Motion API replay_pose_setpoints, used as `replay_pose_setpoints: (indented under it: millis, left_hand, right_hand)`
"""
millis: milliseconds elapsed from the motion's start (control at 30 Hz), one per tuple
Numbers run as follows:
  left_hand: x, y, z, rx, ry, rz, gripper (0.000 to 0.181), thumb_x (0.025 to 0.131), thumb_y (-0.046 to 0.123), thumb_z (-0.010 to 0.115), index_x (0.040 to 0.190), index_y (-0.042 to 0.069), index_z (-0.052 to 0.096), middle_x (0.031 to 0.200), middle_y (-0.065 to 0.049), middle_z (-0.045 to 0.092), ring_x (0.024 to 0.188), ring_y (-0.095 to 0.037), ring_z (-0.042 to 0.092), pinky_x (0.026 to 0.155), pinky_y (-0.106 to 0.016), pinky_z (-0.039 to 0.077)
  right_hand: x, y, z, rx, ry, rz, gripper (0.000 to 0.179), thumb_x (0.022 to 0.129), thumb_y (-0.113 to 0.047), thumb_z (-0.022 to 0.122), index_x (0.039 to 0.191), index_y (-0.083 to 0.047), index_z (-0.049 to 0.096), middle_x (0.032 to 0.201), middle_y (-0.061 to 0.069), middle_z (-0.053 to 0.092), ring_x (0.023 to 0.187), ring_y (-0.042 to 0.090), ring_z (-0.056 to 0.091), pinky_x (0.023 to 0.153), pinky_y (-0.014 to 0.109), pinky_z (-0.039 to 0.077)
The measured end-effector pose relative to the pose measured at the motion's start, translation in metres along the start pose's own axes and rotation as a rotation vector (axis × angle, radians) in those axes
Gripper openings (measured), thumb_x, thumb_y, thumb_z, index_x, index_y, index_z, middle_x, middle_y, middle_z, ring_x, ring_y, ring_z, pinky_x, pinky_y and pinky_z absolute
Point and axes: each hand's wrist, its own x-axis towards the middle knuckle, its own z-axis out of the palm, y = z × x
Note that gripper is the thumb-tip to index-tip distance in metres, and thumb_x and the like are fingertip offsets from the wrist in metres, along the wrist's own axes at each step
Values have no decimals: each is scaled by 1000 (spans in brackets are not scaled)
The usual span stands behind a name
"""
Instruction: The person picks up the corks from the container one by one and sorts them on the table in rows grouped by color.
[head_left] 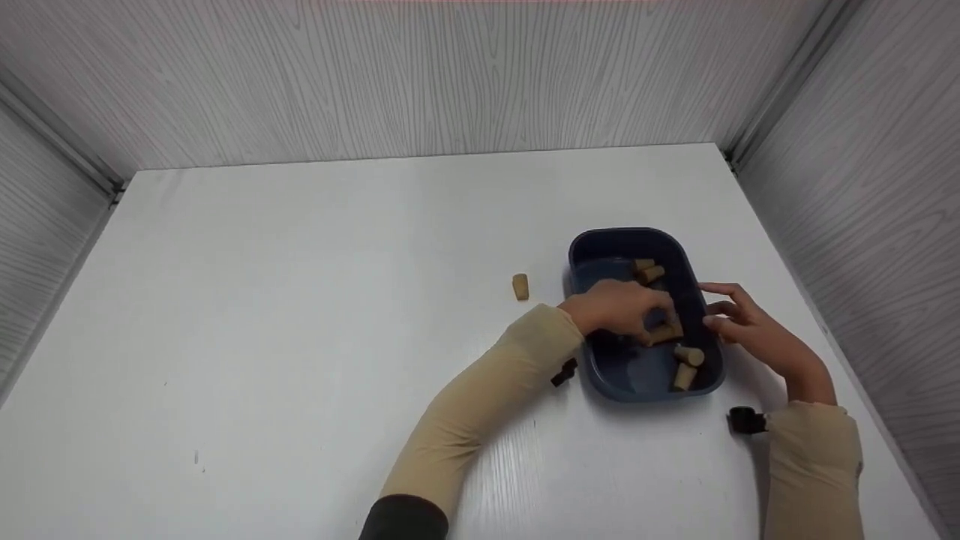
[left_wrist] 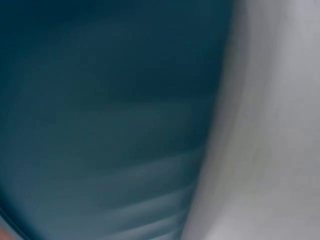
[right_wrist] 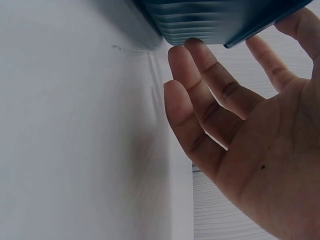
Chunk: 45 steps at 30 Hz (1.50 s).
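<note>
A dark blue plastic basin (head_left: 634, 391) stands on the white table at the right, with several tapered corks inside. Reaching over its left rim, my left hand (head_left: 619, 306) pinches a cork (head_left: 663, 334) between thumb and fingers near the basin floor. My right hand (head_left: 765, 341) is at the outer right side, thumb and fingertips at the wall; its fingers look loosely extended in the right wrist view. Two corks (head_left: 651, 274) lie toward the far end, and more corks (head_left: 684, 376) toward the near end. The basin's ribbed wall (left_wrist: 125, 150) fills most of the left wrist view.
One cork (head_left: 520, 286) lies on the table (head_left: 300, 322) left of the basin. Grey wood-grain panels (head_left: 450, 82) wall in the back and both sides, the right panel (head_left: 885, 187) close beyond my right hand. A black wrist camera (head_left: 744, 421) sits beside my right sleeve.
</note>
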Motion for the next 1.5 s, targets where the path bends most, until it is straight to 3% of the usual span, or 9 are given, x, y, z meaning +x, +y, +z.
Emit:
replay_pose_setpoints:
  millis: [233,433,633,767,967,1200,1333,1500]
  left_hand:
    - [3,-1,5,32,-46,-8,45,87,33,71,129,40,55,127,14,53,104,-8,56,91,-28,47]
    - [3,-3,6,51,-2,40,28,96,31,58,124,34,59,117,10,56,94,-8,57,87,-29,48]
    - [-1,-5,1,39,5,21,26,97,34,55,123,32,57,105,8,63,85,-10,57,79,-28,48]
    - [-9,-7,-7,28,19,16,29,96,31,57,125,33,55,99,5,65,81,-11,55,74,-27,45]
    - [-26,-11,-17,46,55,28,32,94,26,60,126,31,56,115,7,65,84,-9,52,73,-27,45]
    - [-46,-18,-24,130,174,61,26,95,34,57,121,28,60,108,6,68,79,-11,53,70,-30,46]
    - [-57,-22,-27,165,237,81,28,93,33,62,120,27,61,106,5,70,81,-12,59,69,-31,48]
    - [-69,-26,-32,136,255,78,30,90,31,67,119,27,61,107,5,69,86,-14,62,76,-34,51]
  right_hand:
    - [2,-1,2,-12,-6,-13,51,103,-27,46,149,-21,25,127,2,47,102,0,55,82,25,45]
    - [3,-2,2,-13,-8,-34,51,103,-27,45,150,-20,25,123,-2,50,100,1,55,81,24,45]
    - [3,-2,2,-28,-6,-42,51,103,-25,44,150,-19,25,121,2,52,98,2,55,80,24,45]
    - [2,-1,1,-25,-1,-44,51,103,-25,44,150,-19,25,121,0,51,99,1,55,79,22,45]
    - [2,2,1,-1,-1,-48,51,103,-24,45,149,-18,25,120,-3,52,98,1,57,78,23,46]
    - [0,1,-1,8,8,-39,49,103,-24,46,148,-18,26,118,-5,52,98,0,57,79,23,46]
    - [0,2,-1,15,1,-41,49,103,-23,45,148,-19,26,118,-4,51,98,-1,56,79,23,46]
    - [0,2,-1,20,1,-45,49,103,-22,45,148,-18,26,118,-3,49,98,0,54,79,21,45]
